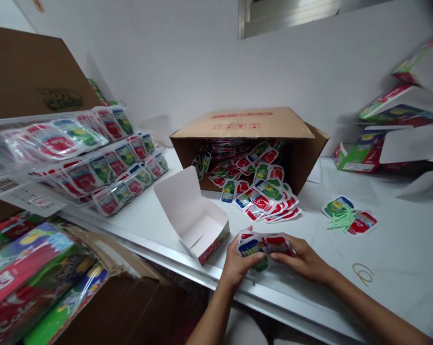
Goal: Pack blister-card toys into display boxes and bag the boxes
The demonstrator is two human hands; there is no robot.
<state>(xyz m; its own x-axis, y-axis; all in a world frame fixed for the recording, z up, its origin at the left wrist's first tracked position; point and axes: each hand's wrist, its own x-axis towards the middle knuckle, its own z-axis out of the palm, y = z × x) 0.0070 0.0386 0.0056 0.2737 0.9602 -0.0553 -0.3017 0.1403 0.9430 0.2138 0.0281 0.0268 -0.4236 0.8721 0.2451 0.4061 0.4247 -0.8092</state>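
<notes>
A small stack of candy packets [278, 243], printed in red, blue and green, is gripped from both sides near the table's front edge. My left hand [237, 261] wraps its left end, thumb across the front. My right hand [306, 258] pinches the right end between thumb and fingers. Just left of them stands a small white-lined display box [205, 225] with its lid raised and nothing inside. Beyond my hands, loose packets [263, 196] spill out of a cardboard carton [245, 122] lying on its side.
Rows of packets in clear plastic [104, 165] stand at left. Below them is a carton of printed boxes [32, 282]. At right lie packets with green sticks [340, 220], a rubber band [363, 274] and stacked opened display boxes [367, 146].
</notes>
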